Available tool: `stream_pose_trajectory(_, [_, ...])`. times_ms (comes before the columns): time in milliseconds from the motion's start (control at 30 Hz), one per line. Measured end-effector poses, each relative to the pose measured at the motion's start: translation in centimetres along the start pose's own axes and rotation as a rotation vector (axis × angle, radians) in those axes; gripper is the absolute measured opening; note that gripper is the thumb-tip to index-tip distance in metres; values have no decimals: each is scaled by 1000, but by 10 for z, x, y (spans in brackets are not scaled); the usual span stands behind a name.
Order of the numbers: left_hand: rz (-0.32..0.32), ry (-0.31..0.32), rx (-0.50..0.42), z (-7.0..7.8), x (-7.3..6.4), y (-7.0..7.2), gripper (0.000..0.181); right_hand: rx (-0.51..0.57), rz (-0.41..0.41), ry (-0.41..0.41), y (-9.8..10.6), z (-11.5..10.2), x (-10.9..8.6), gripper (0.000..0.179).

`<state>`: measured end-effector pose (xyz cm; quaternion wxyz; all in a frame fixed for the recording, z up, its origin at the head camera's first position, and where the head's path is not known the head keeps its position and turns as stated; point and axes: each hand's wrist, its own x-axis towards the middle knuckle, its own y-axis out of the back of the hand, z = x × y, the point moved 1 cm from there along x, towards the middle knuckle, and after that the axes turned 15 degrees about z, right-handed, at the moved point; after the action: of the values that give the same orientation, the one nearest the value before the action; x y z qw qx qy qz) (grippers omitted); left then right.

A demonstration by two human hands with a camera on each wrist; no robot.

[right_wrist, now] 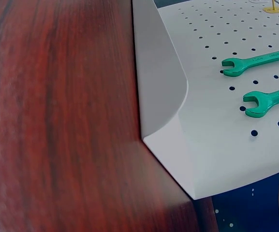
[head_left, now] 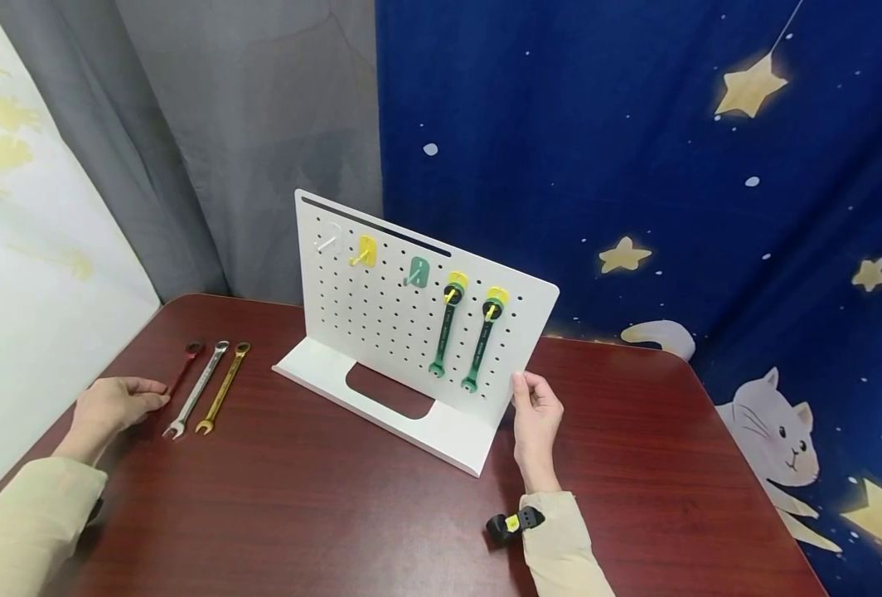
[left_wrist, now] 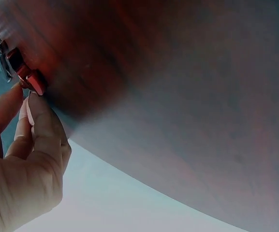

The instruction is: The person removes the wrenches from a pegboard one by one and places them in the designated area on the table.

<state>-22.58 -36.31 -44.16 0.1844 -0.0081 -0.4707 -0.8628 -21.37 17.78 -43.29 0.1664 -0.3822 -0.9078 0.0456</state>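
My left hand (head_left: 116, 406) pinches a red wrench (head_left: 185, 370) at the table's left side; in the left wrist view its red end (left_wrist: 36, 82) shows at the fingertips. Beside it lie a silver wrench (head_left: 201, 388) and a gold wrench (head_left: 224, 387). A white pegboard (head_left: 381, 323) stands mid-table, and my right hand (head_left: 538, 419) grips its right edge, thumb on the front face. Two green wrenches (head_left: 445, 336) (head_left: 478, 352) hang from yellow hooks on the board; their open ends appear close up in the right wrist view.
Further left on the board are a white hook (head_left: 331, 239), a yellow hook (head_left: 365, 251) and a green hook (head_left: 417, 272), all bare. The dark red table (head_left: 322, 514) is backed by a grey curtain (head_left: 262, 149) and a blue star curtain (head_left: 560, 166).
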Motion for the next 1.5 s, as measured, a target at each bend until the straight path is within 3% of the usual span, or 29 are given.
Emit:
stream_pose_trajectory(500, [-25,39,-49,1,-3,1,34,-7,5,-15,0,0,0,22])
stream_pose_trajectory(633, [22,11,-15,0,-5,2,33,-13,-8,-22,0,0,-1,24])
stream_pose_trajectory(833, [140,-73,-12,9,-5,3,35,-4,-12,-30,1,1,1,23])
stream_pose_trajectory(967, [167,-83,-55,22,-4,1,38,7,-18,-35,1,-6,-1,20])
stream_pose_trajectory(1167, [148,-52,-144,48,-7,-5,44,-10,-25,-20,0,-22,-6,21])
stream_pose_trajectory(1233, [151,-24,-166,57,-10,-8,44,-10,-24,-25,0,-17,-5,20])
stream_pose_trajectory(1400, [154,-58,-261,80,-17,-13,46,-8,-20,-26,1,-3,0,21])
stream_pose_trajectory(1433, [143,-88,-290,84,-19,-14,47,-9,-17,-24,1,-2,0,22])
stream_pose_trajectory(1500, [114,-86,-384,94,-22,-18,48,-11,-12,-17,1,-1,0,23])
